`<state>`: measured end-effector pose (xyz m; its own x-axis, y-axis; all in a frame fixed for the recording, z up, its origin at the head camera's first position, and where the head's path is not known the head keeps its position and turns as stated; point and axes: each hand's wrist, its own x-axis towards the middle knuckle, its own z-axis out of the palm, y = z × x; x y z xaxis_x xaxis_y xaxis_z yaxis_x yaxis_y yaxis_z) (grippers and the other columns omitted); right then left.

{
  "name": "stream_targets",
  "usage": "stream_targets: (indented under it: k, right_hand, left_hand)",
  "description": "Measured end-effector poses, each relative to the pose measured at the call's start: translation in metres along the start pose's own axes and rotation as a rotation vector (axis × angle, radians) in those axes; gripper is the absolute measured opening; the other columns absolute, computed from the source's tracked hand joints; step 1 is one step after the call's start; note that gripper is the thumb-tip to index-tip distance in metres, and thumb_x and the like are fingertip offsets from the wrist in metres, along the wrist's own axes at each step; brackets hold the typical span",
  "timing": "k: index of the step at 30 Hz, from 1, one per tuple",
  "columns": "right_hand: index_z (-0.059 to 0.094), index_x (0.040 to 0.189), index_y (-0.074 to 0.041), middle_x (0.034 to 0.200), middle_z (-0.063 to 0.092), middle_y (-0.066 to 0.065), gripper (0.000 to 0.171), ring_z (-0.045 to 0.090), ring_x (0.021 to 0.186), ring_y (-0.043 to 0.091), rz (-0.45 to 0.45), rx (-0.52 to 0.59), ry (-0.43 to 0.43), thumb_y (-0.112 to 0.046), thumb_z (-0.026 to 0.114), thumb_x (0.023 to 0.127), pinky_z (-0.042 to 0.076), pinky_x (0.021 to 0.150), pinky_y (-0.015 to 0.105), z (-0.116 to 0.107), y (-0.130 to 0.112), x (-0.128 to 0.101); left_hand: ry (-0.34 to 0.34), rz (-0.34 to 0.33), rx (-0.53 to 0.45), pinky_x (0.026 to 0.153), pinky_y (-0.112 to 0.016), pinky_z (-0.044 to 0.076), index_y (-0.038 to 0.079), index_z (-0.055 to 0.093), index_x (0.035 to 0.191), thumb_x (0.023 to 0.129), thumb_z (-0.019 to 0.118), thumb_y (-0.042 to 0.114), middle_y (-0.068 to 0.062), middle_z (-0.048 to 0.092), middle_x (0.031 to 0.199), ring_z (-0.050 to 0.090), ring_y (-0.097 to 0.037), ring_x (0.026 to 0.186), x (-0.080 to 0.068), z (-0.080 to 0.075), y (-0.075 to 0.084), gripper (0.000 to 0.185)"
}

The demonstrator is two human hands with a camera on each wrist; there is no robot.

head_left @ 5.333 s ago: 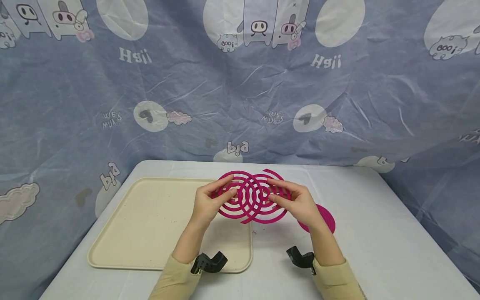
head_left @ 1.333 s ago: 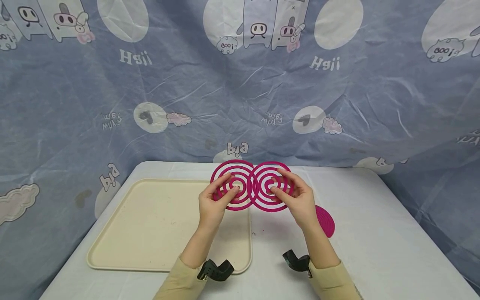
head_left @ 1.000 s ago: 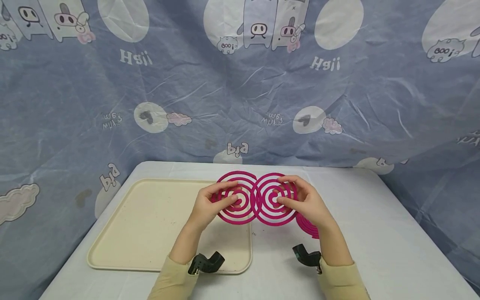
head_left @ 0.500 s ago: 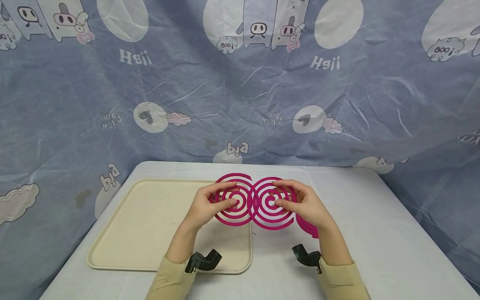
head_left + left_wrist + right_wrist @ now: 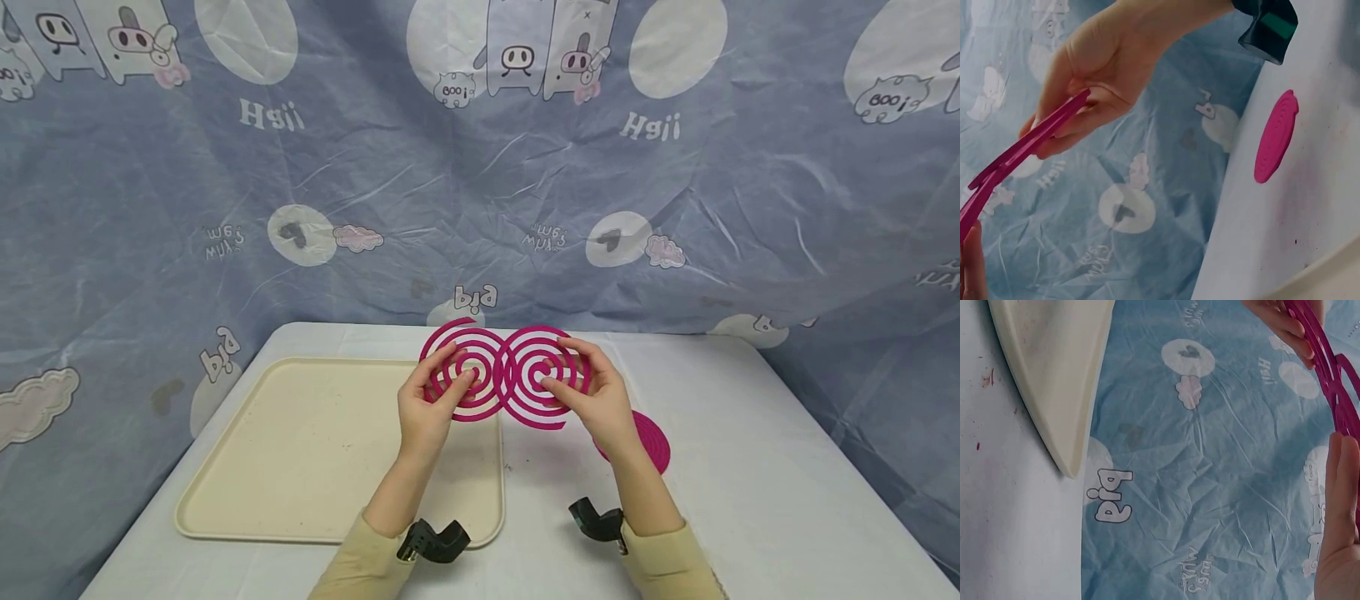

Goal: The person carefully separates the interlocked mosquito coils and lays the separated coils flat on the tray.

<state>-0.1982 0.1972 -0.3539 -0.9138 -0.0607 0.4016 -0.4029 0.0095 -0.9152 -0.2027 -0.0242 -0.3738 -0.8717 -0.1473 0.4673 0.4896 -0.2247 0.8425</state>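
Two magenta mosquito coils are held up in the head view, overlapping where their outer rings cross in the middle. The left hand point(image 5: 426, 408) pinches the left coil point(image 5: 474, 418) near its centre between thumb and fingers. In the same way the right hand point(image 5: 604, 404) pinches the right coil point(image 5: 538, 329). Loose outer ends show at the left coil's top and the right coil's bottom. Edge-on, the coils point(image 5: 1022, 145) cross at a narrow angle in the left wrist view. A flat magenta disc of tightly nested coils point(image 5: 654, 442) lies on the table, partly hidden behind the right forearm.
A cream tray point(image 5: 300, 450) lies on the white-covered table point(image 5: 780, 467) at the left, with small crumbs on it. More reddish crumbs point(image 5: 988, 378) dot the table beside the tray. A blue printed curtain point(image 5: 480, 183) hangs behind.
Both hands have risen and tilted the coils upward since half a second ago. The overlap between the coils is narrower than about five seconds ago. More of the disc on the table now shows.
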Motion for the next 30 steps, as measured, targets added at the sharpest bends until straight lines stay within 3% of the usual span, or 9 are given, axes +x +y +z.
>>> stream_targets:
  k: [4, 11, 16, 24, 27, 30]
  right_hand:
    - [0.043, 0.132, -0.009, 0.121, 0.048, 0.013, 0.059, 0.062, 0.098, 0.023, 0.034, -0.046, -0.089, 0.0, 0.071, 0.081, 0.056, 0.074, 0.036, -0.009, -0.003, 0.0]
    - [0.05, 0.119, 0.0, 0.11, 0.055, 0.015, 0.042, 0.063, 0.087, 0.023, 0.001, -0.088, -0.316, 0.005, 0.068, 0.081, 0.057, 0.071, 0.036, -0.028, -0.008, -0.001]
    - [0.052, 0.118, 0.003, 0.111, 0.057, 0.018, 0.039, 0.065, 0.081, 0.025, -0.037, -0.073, -0.424, 0.007, 0.066, 0.081, 0.057, 0.066, 0.041, -0.034, -0.01, -0.002]
    - [0.055, 0.122, 0.004, 0.118, 0.056, 0.021, 0.043, 0.064, 0.087, 0.027, -0.043, -0.07, -0.535, 0.008, 0.067, 0.081, 0.056, 0.066, 0.042, -0.035, -0.01, -0.002]
    - [0.055, 0.123, 0.004, 0.118, 0.056, 0.023, 0.044, 0.064, 0.087, 0.026, -0.054, -0.072, -0.54, 0.008, 0.066, 0.081, 0.056, 0.065, 0.042, -0.035, -0.01, -0.002]
    - [0.054, 0.124, 0.003, 0.118, 0.057, 0.022, 0.045, 0.064, 0.089, 0.025, -0.064, -0.091, -0.513, 0.007, 0.066, 0.081, 0.056, 0.066, 0.041, -0.032, -0.009, -0.001]
  left_hand:
    - [-0.071, 0.019, 0.01, 0.078, -0.035, 0.054, 0.007, 0.058, 0.127, 0.082, 0.072, 0.005, -0.013, 0.059, 0.118, 0.06, -0.03, 0.104, 0.002, -0.003, 0.004, 0.047]
    - [-0.326, 0.008, 0.04, 0.08, -0.036, 0.054, 0.01, 0.044, 0.137, 0.079, 0.069, -0.007, -0.012, 0.047, 0.131, 0.053, -0.031, 0.113, 0.011, -0.02, 0.013, 0.065]
    - [-0.471, -0.023, 0.045, 0.079, -0.036, 0.054, 0.005, 0.042, 0.137, 0.079, 0.065, -0.013, -0.019, 0.048, 0.127, 0.052, -0.036, 0.109, 0.014, -0.031, 0.018, 0.065]
    - [-0.564, -0.065, 0.072, 0.079, -0.04, 0.054, 0.012, 0.042, 0.138, 0.074, 0.073, -0.007, -0.017, 0.048, 0.128, 0.056, -0.029, 0.109, 0.016, -0.036, 0.019, 0.075]
    - [-0.584, -0.082, 0.087, 0.078, -0.04, 0.054, 0.011, 0.042, 0.137, 0.072, 0.075, -0.006, -0.017, 0.049, 0.127, 0.057, -0.03, 0.107, 0.015, -0.037, 0.019, 0.075]
    - [-0.561, -0.095, 0.102, 0.078, -0.04, 0.055, 0.01, 0.042, 0.137, 0.073, 0.074, -0.007, -0.019, 0.052, 0.123, 0.059, -0.032, 0.104, 0.015, -0.036, 0.019, 0.074]
